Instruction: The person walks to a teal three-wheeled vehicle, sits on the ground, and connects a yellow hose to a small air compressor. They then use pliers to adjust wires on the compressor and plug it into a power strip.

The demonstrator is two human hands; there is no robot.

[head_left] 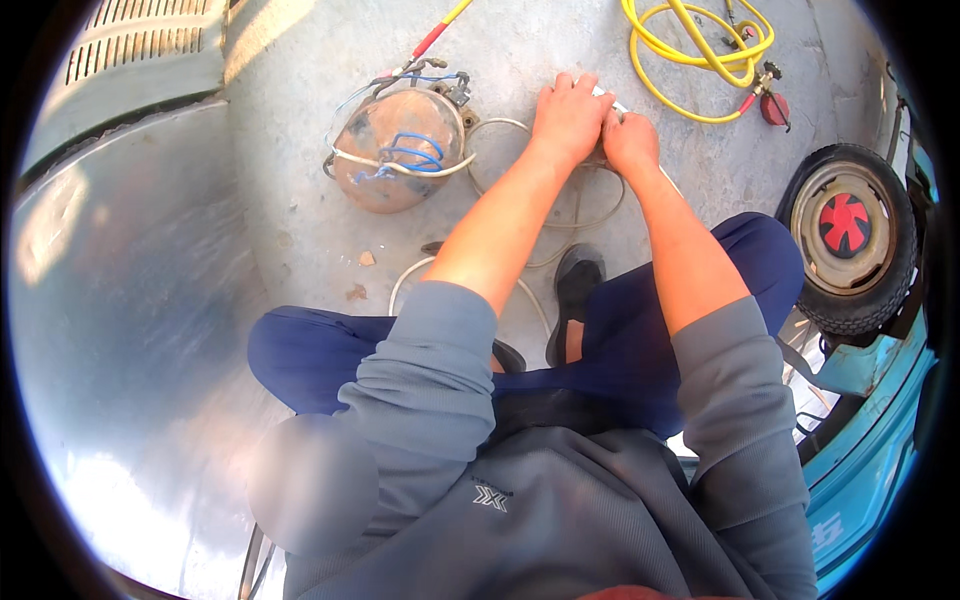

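My left hand [570, 120] and my right hand [631, 143] are close together above the concrete floor. Both have their fingers bent round a small whitish piece [612, 101], mostly hidden, whose kind I cannot make out. A pale cable [620, 200] loops on the floor below them and runs back between my feet. Left of my left hand sits a rusty, dome-shaped compressor [388, 185], with blue wire [425, 150] and a length of the pale cable lying over it. A yellow hose with a red end [432, 38] reaches its fittings.
A coiled yellow hose [640, 60] lies at the far right, ending at a valve with a red gauge [773, 108]. A spare wheel [850, 235] stands right, beside a turquoise vehicle body [870, 450]. A large metal panel [130, 300] fills the left side.
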